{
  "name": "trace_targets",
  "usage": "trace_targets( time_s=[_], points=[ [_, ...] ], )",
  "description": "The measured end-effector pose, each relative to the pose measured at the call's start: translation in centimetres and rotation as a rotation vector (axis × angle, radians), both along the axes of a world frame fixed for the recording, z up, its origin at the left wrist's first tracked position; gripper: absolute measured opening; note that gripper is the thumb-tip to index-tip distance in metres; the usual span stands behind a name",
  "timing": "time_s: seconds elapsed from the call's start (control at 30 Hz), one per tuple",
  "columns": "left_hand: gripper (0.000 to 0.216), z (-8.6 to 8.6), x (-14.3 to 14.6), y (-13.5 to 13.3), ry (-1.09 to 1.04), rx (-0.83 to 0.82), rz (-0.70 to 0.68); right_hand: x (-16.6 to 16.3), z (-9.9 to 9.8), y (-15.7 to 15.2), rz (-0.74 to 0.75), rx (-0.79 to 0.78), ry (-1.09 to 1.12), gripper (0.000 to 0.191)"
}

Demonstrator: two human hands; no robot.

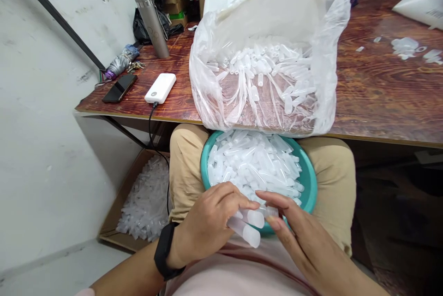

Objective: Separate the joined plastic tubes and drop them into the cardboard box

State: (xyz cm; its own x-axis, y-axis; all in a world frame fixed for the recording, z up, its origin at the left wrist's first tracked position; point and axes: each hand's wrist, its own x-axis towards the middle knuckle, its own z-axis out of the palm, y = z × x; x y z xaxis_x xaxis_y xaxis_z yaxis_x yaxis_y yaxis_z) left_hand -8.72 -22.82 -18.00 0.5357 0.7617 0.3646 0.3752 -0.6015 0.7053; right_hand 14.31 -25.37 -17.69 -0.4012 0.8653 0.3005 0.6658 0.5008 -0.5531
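My left hand (214, 215), with a black band on the wrist, is closed around two frosted white plastic tubes (249, 235) whose rounded ends point to the lower right. My right hand (294, 224) is pinched, thumb and forefinger around a small translucent plastic piece (272, 212) close to those tubes. Whether this piece touches them I cannot tell. Both hands are over the near rim of a teal basin (312, 180), which sits on my lap heaped with similar white tubes (252, 162).
Beyond the basin, an open clear plastic bag (204, 70) of small white pieces lies at the table edge. A phone (120, 87), a white power bank (161, 87) and a steel flask (150, 19) stand left. A cardboard box (112, 222) of translucent pieces is on the floor.
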Motion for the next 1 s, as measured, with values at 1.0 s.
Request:
trace_targets(
  time_s=[1.0],
  points=[
    [0.013,-0.8,1.6,0.1,0.06,-0.196,0.106,-1.1,1.2,2.0,-0.069,-0.46,0.068,0.043]
  ],
)
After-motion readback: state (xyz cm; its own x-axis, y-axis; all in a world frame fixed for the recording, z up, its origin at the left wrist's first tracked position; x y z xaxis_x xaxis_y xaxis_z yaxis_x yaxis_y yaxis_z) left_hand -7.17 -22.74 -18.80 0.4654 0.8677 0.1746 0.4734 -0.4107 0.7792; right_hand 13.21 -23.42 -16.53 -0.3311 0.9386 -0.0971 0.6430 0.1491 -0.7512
